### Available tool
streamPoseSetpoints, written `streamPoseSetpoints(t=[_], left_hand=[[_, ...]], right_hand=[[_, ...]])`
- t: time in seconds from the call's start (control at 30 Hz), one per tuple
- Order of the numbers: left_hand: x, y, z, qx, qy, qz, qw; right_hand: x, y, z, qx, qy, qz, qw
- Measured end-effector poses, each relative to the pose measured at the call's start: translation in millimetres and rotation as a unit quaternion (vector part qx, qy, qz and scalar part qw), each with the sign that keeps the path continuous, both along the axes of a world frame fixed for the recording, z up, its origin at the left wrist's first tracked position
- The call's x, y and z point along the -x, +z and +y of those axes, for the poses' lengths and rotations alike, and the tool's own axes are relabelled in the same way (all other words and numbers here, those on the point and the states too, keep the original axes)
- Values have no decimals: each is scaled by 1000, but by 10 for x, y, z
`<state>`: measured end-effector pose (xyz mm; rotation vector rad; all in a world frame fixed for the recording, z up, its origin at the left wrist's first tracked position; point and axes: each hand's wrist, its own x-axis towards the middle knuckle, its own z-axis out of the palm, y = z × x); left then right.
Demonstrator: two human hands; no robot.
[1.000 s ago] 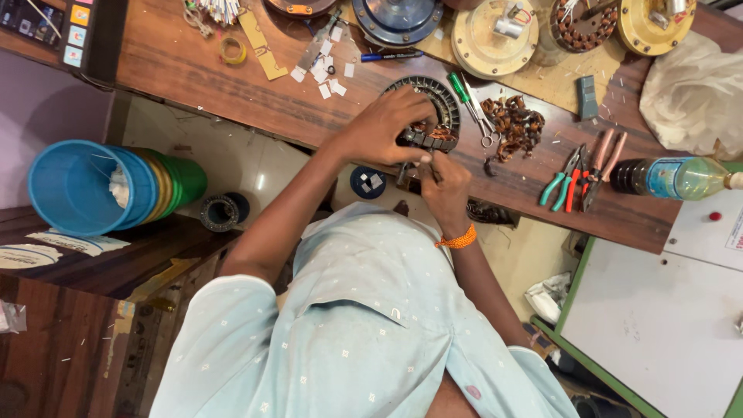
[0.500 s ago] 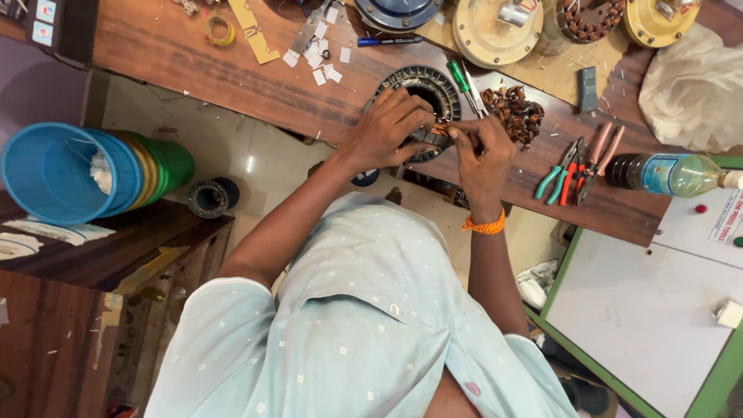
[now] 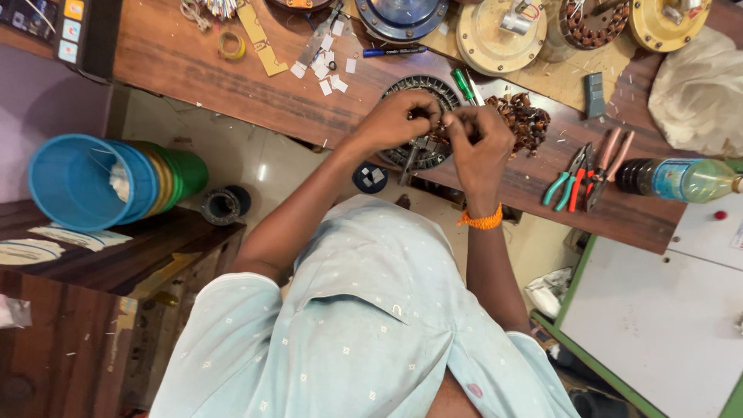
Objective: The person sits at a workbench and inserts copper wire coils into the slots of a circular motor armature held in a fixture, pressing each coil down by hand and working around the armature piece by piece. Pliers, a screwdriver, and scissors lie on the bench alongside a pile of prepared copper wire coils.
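Pinching something small over the round motor stator (image 3: 445,87), the left hand (image 3: 395,121) and right hand (image 3: 480,139) meet fingertip to fingertip beside a copper-wire tangle (image 3: 526,116) on the wooden bench (image 3: 193,77).

Both hands (image 3: 441,131) have closed together over the stator (image 3: 422,116), fingertips seemingly meeting.

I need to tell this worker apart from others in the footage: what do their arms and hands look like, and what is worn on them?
Both arms are bare from above the elbow down. The person wears a pale blue-green short-sleeved shirt with small light dots. The right hand has an orange beaded band around its wrist. The left hand shows no band, and no gloves are worn on either.
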<state>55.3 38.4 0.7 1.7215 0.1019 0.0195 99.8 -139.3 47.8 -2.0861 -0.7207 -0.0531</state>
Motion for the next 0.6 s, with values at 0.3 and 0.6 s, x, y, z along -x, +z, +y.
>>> streamPoseSetpoints(t=[0.3,0.6], left_hand=[[-49,45,271,19,-200,-136,970],[-85,83,248,156,-232,-54,959]], right_hand=[[293,41,-33,5,5,40,999],[267,-212,-47,-76,-95,130,984]])
